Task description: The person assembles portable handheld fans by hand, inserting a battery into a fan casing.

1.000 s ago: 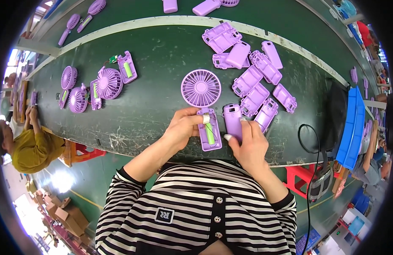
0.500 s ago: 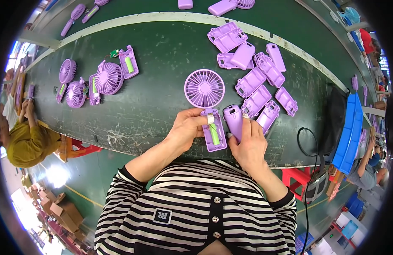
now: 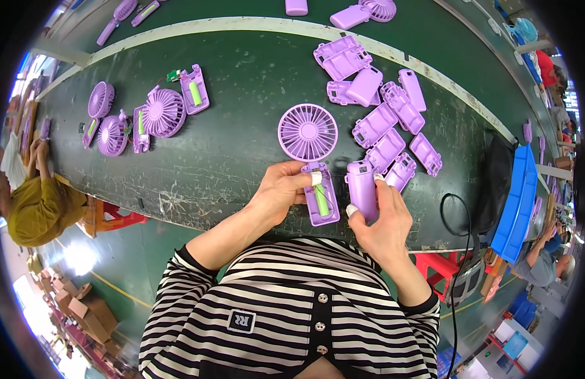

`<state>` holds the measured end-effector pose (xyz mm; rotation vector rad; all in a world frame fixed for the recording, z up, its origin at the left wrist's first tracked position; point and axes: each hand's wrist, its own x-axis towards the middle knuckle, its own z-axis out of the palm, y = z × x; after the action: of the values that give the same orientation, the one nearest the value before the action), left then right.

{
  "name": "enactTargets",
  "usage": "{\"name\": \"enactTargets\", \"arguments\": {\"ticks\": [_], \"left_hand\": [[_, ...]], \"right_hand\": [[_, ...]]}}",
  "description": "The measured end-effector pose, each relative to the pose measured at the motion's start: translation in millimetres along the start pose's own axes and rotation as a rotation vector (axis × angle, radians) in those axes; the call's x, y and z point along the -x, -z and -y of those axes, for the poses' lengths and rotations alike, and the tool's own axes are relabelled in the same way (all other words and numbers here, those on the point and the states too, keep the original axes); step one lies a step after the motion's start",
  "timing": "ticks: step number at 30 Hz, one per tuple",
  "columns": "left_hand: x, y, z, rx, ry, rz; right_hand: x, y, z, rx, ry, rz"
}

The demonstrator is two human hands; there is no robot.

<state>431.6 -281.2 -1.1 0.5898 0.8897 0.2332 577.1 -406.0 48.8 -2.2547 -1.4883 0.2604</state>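
My left hand grips a purple handheld fan near the neck, thumb across the top of its opened handle. Inside that handle lies a green battery cell with a thin dark wire beside it. A purple handle cover stands just right of the fan, outer side up, and my right hand pinches it between thumb and fingers. Cover and fan handle are apart. White wraps show on fingertips of both hands.
Several purple handle shells lie beyond my right hand. Opened fans with batteries lie to the left. A blue tray and black cable are at the right. A person in a mustard top sits far left.
My right hand has moved a little to the right with the cover, widening its distance from the fan handle. The left hand keeps its hold on the fan.
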Motion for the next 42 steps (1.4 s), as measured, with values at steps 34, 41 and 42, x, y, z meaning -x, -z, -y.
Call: {"name": "enactTargets", "arguments": {"ticks": [34,41,42], "left_hand": [[4.0,-2.0,-3.8,0.143,0.008,0.096],[3.3,-1.7,-2.9,0.154,0.011,0.114],[3.2,-1.3,-2.8,0.154,0.012,0.114]], "right_hand": [[-19.4,-14.2,45.8,0.040,0.242,0.179],[-18.0,-17.3,42.7,0.042,0.276,0.156],[-17.9,-17.9,42.4,0.042,0.276,0.157]]}}
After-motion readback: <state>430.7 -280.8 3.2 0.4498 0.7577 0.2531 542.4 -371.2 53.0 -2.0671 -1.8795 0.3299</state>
